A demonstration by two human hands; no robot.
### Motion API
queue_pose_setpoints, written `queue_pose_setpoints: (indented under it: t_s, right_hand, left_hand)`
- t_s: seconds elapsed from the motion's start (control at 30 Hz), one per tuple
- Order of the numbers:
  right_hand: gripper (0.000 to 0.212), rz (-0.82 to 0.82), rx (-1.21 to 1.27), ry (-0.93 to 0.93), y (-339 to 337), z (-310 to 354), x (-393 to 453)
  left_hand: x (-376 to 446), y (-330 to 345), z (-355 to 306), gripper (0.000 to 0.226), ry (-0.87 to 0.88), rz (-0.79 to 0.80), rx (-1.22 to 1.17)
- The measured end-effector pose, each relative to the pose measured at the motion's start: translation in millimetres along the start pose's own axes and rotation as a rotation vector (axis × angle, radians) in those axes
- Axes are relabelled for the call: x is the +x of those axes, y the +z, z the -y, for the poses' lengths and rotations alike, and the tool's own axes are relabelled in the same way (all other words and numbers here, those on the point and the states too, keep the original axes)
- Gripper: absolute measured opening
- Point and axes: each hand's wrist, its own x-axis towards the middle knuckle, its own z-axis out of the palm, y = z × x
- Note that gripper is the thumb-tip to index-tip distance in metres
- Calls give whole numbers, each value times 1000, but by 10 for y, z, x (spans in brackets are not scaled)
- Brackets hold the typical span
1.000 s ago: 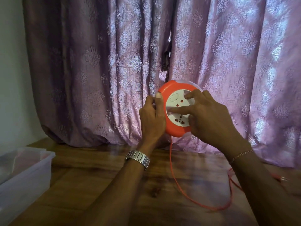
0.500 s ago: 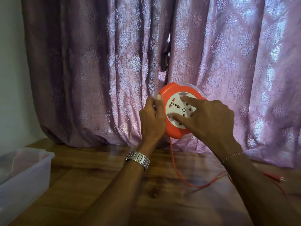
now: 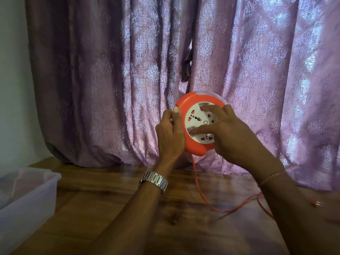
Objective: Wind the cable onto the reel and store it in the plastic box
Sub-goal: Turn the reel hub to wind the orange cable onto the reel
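Note:
An orange cable reel (image 3: pixel 189 103) with a white socket face is held upright in the air above the wooden table (image 3: pixel 114 203). My left hand (image 3: pixel 170 134) grips its left rim, thumb up along the edge. My right hand (image 3: pixel 228 133) lies on the white face, fingers spread across the sockets. An orange cable (image 3: pixel 199 192) hangs from the reel's bottom, runs down to the table and curves off to the right, where its plug end (image 3: pixel 317 203) lies by my right forearm. The clear plastic box (image 3: pixel 35 192) stands open at the left edge.
A purple patterned curtain (image 3: pixel 128 80) hangs right behind the reel and bunches on the table's far edge. A pale wall (image 3: pixel 12 89) is at the far left. I wear a metal watch (image 3: pixel 154 180) on the left wrist and a thin bracelet (image 3: pixel 272 176) on the right.
My right hand's fingers have shifted round on the white face and the sockets have turned. The cable's loop on the table has shrunk and drawn toward the reel.

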Motion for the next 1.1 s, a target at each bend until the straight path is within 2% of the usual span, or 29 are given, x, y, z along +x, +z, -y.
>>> queue_pose_setpoints:
  t_s: [0.23,0.33,0.43,0.57,0.73,0.87,1.0,1.1]
  right_hand:
    - [60,-129,-162,20,54,-19,-30]
    - [55,-240,-89,146,82,-20,-33]
    - [66,-394,-52,364,127,14,2]
    - [65,-478,-54,385,167,18,3]
    - [56,-407,-22,322,87,-15,8]
    - [29,-211,68,73,-3,-95,-16]
    - [66,120,52,44,-57,-60,-29]
    - [74,98,22,63,-40,-3,-18]
  left_hand:
    - [-14,5,-11,40,32,6,24]
    - [-17,14,-9,40,40,-9,22]
    - [-20,37,-10,39,46,-12,36]
    - [-38,41,-15,37,76,0,44]
    - [-27,29,-3,39,51,0,39]
    - [-17,17,5,40,50,8,29]
    - [-5,16,10,40,35,-12,30]
    - [-4,12,2,41,25,-7,22]
